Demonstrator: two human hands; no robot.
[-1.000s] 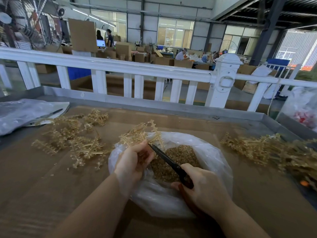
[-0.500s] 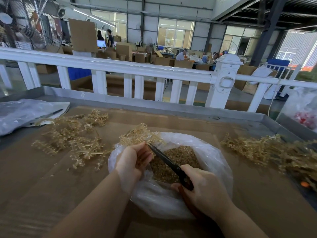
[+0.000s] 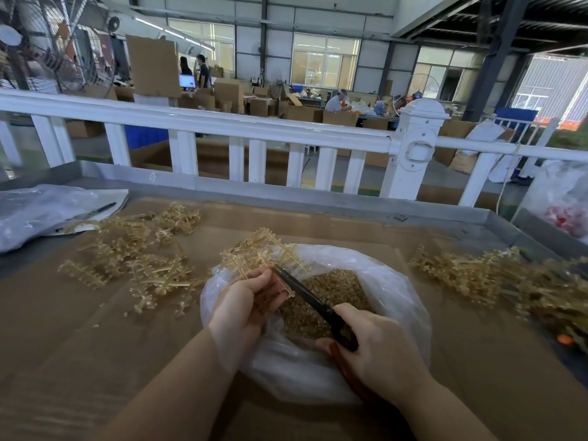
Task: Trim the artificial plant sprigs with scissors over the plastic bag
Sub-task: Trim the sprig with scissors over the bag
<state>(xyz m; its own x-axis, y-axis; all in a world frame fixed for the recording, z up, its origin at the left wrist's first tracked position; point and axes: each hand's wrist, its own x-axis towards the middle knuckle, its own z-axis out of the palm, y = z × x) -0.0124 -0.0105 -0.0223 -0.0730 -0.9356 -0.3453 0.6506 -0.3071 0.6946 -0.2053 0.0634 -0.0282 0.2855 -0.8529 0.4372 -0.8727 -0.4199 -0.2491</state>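
Note:
My left hand (image 3: 243, 302) grips a tan plastic plant sprig (image 3: 257, 253) over the far left rim of an open clear plastic bag (image 3: 397, 300). My right hand (image 3: 370, 343) holds dark scissors (image 3: 305, 292) by their reddish-brown handles. The blades point up and left, and their tips meet the sprig right by my left fingers. Small tan cut pieces (image 3: 327, 303) fill the inside of the bag. The scissor handles are mostly hidden by my right hand.
A loose pile of tan sprigs (image 3: 133, 259) lies left of the bag, another sprig heap (image 3: 496, 278) to the right, both on brown cardboard (image 3: 79, 338). A grey plastic bag (image 3: 44, 211) sits far left. A white railing (image 3: 222, 122) runs behind the table's metal edge.
The sprig has turned in my left hand and now stands higher above the bag rim. The scissors stay at the sprig by my left fingers. My right hand has hardly moved.

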